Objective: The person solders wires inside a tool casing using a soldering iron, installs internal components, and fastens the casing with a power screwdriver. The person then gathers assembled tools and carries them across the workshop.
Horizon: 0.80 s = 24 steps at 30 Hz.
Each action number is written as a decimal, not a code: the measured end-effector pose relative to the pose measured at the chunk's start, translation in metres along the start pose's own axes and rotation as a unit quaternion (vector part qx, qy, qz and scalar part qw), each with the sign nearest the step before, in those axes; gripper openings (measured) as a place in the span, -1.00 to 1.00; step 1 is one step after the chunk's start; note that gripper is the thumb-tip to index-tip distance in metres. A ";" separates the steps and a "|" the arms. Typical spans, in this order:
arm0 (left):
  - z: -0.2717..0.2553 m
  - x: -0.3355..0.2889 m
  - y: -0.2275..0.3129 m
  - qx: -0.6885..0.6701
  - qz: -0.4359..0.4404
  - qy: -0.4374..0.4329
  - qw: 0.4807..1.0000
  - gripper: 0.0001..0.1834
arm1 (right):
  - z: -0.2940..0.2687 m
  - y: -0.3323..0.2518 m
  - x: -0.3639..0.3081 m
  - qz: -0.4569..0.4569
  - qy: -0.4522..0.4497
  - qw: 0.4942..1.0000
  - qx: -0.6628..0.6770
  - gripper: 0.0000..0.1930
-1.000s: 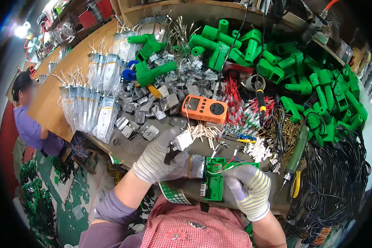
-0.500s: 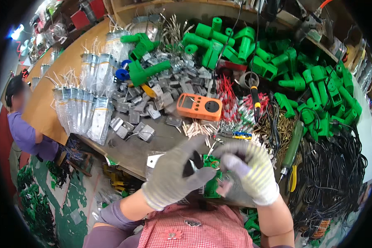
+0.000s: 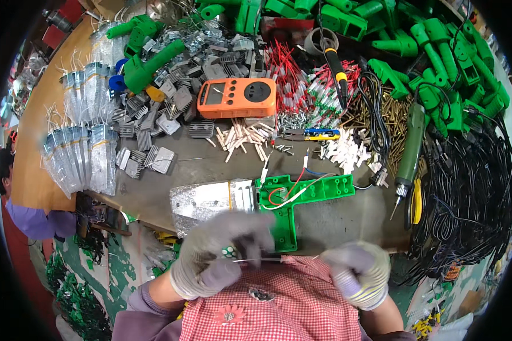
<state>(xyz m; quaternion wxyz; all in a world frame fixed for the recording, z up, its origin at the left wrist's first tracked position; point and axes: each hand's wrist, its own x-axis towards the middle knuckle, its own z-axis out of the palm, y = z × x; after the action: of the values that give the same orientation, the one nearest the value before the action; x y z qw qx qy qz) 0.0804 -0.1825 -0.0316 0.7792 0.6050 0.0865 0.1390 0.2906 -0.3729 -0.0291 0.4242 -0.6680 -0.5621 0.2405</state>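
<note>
A thin white wire point(image 3: 270, 260) stretches between my gloved hands above the apron. My left hand point(image 3: 224, 256), smeared by motion, is curled round its left end, beside a small green-and-white piece. My right hand point(image 3: 359, 271) pinches the other end. Just beyond them lies an open green plastic housing half point(image 3: 287, 230), T-shaped, with red, white and blue wires in and above it. A metal plate in bubble wrap point(image 3: 202, 202), with a yellow band round it, adjoins the housing's left side.
An orange meter point(image 3: 237, 98) stands mid-table among heat sinks point(image 3: 179, 102), white tubes point(image 3: 242, 139) and red wires point(image 3: 284, 79). Blue-yellow pliers point(image 3: 318, 134), a green electric screwdriver point(image 3: 411, 148) and black cables point(image 3: 466, 199) lie rightward. Green housings point(image 3: 438, 51) heap behind; wrapped plates point(image 3: 77, 150) stand left.
My hands have come apart and down toward my body, with the wire now stretched between them. The housing they covered shows fully. The view has shifted, and the table items appear higher.
</note>
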 end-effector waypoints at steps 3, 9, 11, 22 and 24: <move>-0.008 0.014 0.008 0.548 0.069 0.019 0.833 -0.31 | -0.007 -0.007 -0.011 0.187 0.203 0.960 0.056 -0.88; 0.004 0.011 -0.019 0.681 0.058 -0.064 0.727 -0.37 | -0.023 -0.018 -0.002 0.039 0.148 0.935 -0.321 -0.81; 0.001 0.010 -0.025 0.679 0.060 -0.069 0.729 -0.42 | -0.018 -0.018 0.002 0.003 0.133 0.906 -0.402 -0.80; -0.007 0.020 -0.026 0.661 0.101 -0.087 0.739 -0.48 | -0.022 -0.038 0.024 0.011 0.047 0.902 -0.429 -0.70; -0.007 0.019 -0.027 0.660 0.097 -0.093 0.739 -0.48 | -0.023 -0.039 0.026 0.034 0.017 0.921 -0.387 -0.67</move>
<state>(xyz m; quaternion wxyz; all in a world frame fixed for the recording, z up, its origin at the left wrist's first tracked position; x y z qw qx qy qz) 0.0995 -0.1756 -0.0592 0.1716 0.9827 0.0244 0.0649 0.2942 -0.3545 0.0198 0.1342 -0.8027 -0.5811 0.0071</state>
